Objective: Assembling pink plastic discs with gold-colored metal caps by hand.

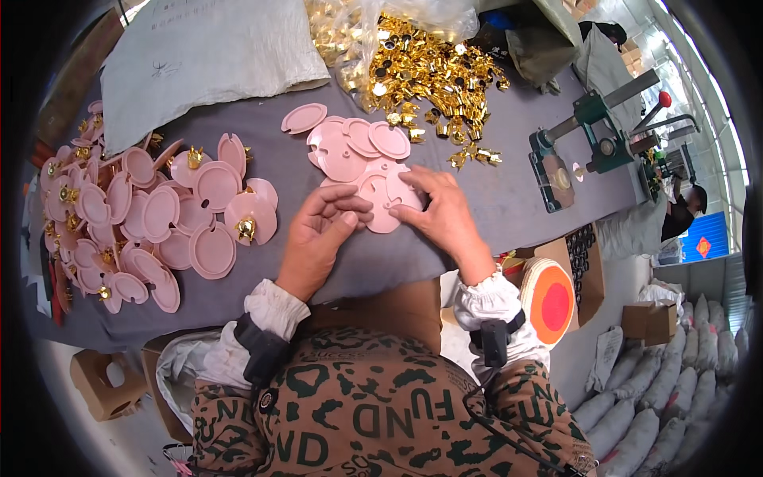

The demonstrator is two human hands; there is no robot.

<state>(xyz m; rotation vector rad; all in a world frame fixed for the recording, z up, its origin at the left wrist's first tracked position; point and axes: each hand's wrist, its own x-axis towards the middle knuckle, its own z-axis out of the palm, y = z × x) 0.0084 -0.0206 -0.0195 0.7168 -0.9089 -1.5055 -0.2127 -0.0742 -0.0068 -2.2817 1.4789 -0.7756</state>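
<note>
Both hands are over a small heap of flat pink plastic discs [343, 156] in front of me. My right hand [447, 213] pinches a pink disc [404, 189] between thumb and forefinger, above the other discs. From the left, my left hand [322, 230] comes up to the same heap, its fingers bent together and thumb close to them at the disc's edge. Whether those fingers hold anything is hidden. A larger pile of pink discs [214, 184] lies to the left, several of them fitted with gold crown-shaped pieces [246, 230].
Loose gold metal pieces [433, 75] spill from a clear plastic bag [350, 48] at the back. A white woven sack [207, 60] covers the back left. At the right stands a green hand press [592, 127]. A round orange-and-red seat [550, 302] is below the table edge [509, 242].
</note>
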